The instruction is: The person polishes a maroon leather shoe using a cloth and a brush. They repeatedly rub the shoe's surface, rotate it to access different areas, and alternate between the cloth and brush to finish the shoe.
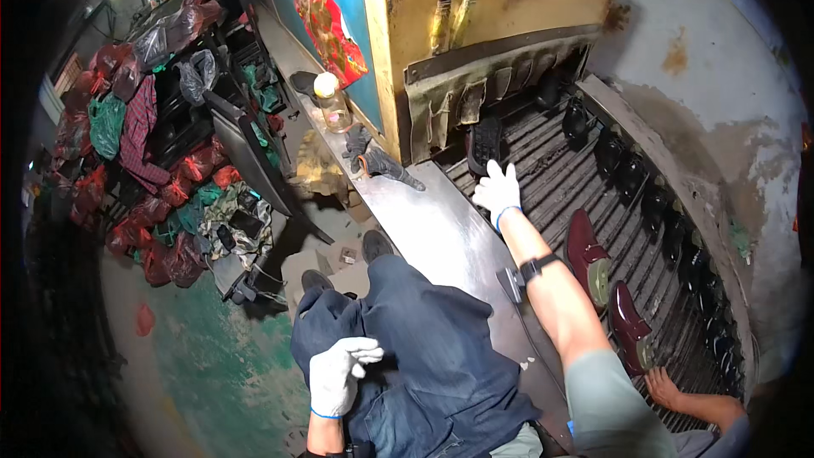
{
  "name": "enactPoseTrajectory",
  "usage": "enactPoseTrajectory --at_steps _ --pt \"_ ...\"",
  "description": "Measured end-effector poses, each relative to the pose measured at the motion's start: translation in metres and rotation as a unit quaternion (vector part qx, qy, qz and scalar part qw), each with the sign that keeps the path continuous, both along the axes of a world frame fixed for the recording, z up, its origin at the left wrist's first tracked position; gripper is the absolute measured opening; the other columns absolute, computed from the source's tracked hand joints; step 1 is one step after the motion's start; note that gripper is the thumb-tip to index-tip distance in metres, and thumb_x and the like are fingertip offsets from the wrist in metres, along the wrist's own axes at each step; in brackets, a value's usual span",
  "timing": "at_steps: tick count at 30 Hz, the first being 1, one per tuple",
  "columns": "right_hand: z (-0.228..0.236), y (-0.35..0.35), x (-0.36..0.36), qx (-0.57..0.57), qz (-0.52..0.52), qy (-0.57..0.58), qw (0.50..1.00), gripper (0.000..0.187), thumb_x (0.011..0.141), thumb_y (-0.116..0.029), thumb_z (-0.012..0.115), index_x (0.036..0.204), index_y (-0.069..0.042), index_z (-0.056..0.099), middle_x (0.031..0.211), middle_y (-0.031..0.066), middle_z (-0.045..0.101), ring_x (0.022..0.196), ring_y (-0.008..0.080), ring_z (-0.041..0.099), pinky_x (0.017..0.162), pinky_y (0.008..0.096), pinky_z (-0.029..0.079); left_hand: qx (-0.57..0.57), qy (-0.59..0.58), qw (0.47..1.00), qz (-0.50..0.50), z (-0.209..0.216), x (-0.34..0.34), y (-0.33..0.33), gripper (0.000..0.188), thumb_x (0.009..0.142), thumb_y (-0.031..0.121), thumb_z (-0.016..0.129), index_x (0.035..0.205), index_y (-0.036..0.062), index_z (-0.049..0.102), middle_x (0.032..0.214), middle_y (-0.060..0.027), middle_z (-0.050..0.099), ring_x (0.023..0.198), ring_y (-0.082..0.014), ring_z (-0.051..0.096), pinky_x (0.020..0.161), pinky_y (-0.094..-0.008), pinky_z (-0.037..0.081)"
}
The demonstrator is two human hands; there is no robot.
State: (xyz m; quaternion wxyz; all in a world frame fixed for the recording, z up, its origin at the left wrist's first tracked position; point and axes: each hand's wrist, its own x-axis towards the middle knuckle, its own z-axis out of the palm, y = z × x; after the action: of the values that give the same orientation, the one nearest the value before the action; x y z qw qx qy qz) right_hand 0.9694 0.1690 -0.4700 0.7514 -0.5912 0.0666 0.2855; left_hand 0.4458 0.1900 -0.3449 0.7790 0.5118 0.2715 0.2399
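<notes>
My right hand (498, 190), in a white glove with a blue cuff, reaches over the roller conveyor. Its fingers are apart, at the near end of a black shoe (485, 146) lying sole up. I cannot tell whether they touch it. My left hand (337, 377), also white-gloved, hovers over my lap with its fingers loosely apart and nothing in it. Right of my forearm, two burgundy leather shoes with pale green soles stand on the rollers: a farther shoe (585, 246) and a nearer shoe (627, 322). Another person's bare hand (666, 390) is beside the nearer one.
Ahead stands a yellow machine housing (500, 0) with a hanging flap curtain (471, 102). Several black shoes (629, 178) line the conveyor's right side. Dark gloves (377, 161) and a yellow-lidded jar (332, 106) sit on the metal ledge (424, 229). Bagged goods (182, 170) are piled left.
</notes>
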Motion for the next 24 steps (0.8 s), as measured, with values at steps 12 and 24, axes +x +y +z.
enactPoseTrajectory --at_steps 12,24 --pt "0.076 -0.105 -0.168 0.318 0.013 0.233 0.919 0.021 0.109 -0.013 0.065 0.127 -0.002 0.068 0.105 0.0119 0.073 0.083 0.0241 0.071 0.076 0.0378 0.062 -0.033 -0.045 0.998 -0.014 -0.003 0.015 0.005 0.051 0.113 0.04 0.067 0.129 -0.008 0.071 0.138 -0.0281 0.072 0.12 -0.0387 0.075 0.106 -0.0491 0.061" --pt "0.059 -0.128 -0.181 0.009 0.073 -0.343 0.937 0.058 0.099 -0.003 0.076 0.155 0.003 0.059 0.124 0.0023 0.069 0.108 0.0092 0.065 0.091 0.0259 0.057 -0.358 -0.118 0.925 0.048 0.028 0.039 -0.043 0.084 0.104 0.028 0.072 0.17 -0.0031 0.032 0.171 -0.0203 0.047 0.15 -0.045 0.056 0.118 -0.0632 0.055"
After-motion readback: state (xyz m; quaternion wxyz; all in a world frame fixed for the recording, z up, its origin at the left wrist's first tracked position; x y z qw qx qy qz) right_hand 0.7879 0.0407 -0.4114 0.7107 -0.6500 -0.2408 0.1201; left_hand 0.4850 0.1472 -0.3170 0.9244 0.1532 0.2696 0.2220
